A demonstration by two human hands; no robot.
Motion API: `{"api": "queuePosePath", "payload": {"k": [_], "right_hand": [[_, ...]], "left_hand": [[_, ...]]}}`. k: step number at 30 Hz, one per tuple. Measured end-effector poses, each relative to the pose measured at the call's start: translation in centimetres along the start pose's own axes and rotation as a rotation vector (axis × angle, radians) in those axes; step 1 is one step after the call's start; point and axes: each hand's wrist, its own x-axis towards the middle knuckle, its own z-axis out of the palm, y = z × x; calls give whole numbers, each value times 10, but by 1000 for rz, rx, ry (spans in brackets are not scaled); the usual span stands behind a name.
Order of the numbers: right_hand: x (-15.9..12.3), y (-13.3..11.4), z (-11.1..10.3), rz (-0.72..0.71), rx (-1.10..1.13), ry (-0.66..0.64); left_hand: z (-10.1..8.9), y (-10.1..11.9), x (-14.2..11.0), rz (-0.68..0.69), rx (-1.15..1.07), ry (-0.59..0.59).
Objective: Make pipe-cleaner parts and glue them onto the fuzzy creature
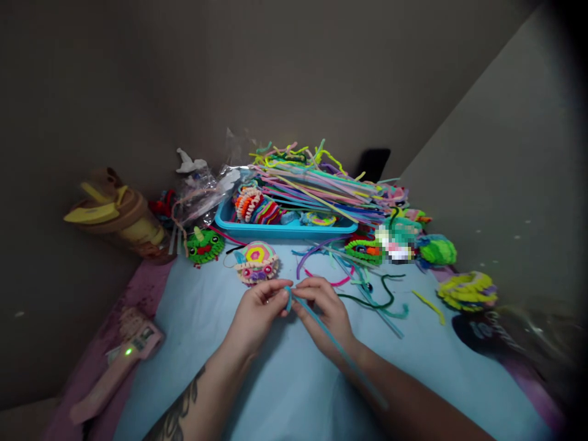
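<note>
Presently, we find the blue stem (340, 350) held over the counter (184, 318), between its near and far edges. The left hand (258, 311) pinches the curled end; the right hand (331, 311) appears closed on the strand alongside. We judge coiling in hand; the next move calls for a firm left pinch.

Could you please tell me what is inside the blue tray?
The blue tray holds, among others, an orange ribbed piece, a striped piece and a yellowish coil. Pipe cleaners cover its back, hiding whatever lies beneath.
</note>
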Motion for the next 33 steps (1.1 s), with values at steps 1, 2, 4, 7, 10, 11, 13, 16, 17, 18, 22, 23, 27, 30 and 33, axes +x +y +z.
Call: {"api": "queuePosePath", "payload": {"k": [1,2,4,7,10,11,13,16,17,18,22,23,27,30,33], "right_hand": [[1,0,-1,27,6,19],[2,0,-2,46,12,34],[4,-1,-4,58,24,52],[5,-2,-5,45,37,50],[5,-3,-5,50,51,47],[5,-3,-5,57,57,43],[5,-3,-5,85,70,30],[5,-3,-3,131,67,-19],[5,-3,-2,148,62,-42],[5,-3,-1,167,57,-63],[1,-3,6,274,64,-128],[-1,-2,8,302,75,-137],[-2,-1,11,439,192,-115],[-1,-1,10,498,247,-79],[1,0,9,500,255,-98]], "left_hand": [[0,1,0,8,28,-6],[1,1,0,21,55,-9],[2,2,-1,48,99,-17],[2,3,-1,75,132,-30],[2,4,-1,81,159,-57],[2,4,-1,81,170,-68],[2,3,-1,82,176,-77],[2,2,0,85,107,-48],[2,2,0,84,70,-40],[2,1,0,80,35,-36],[0,-1,1,43,-52,-29],[0,-2,1,38,-55,-21],[-1,-3,3,75,11,17],[-4,-2,4,140,113,41],[-9,-1,5,200,254,38]]}}
